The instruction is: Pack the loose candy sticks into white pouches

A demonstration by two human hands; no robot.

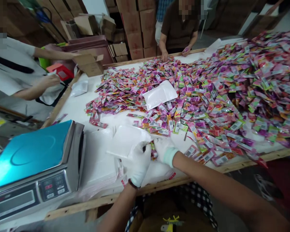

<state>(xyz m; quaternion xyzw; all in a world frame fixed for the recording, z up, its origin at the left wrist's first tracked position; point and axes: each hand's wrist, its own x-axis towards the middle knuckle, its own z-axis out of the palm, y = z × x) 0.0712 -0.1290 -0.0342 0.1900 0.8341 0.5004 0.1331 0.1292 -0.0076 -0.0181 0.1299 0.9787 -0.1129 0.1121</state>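
White gloves cover both my hands, which meet at the table's near edge. My left hand (pixel 140 160) is closed on the open end of a white pouch (pixel 127 140). Close beside it on the right, my right hand (pixel 163 149) has its fingers bent together around some small colorful packets (pixel 154 151), partly hidden between the hands. A stack of flat white pouches (pixel 99 158) lies left of my left hand. Beyond my hands spreads a large heap of colorful packets (pixel 195 93), with another white pouch (pixel 160 94) on top.
A scale (pixel 36 161) with a blue top stands at the left. A person in white (pixel 12 71) reaches to a cardboard box (pixel 90 65) at the back left, near a clear bag (pixel 79 88). Another person (pixel 178 29) handles packets across the table. A wooden rim (pixel 159 187) edges the table.
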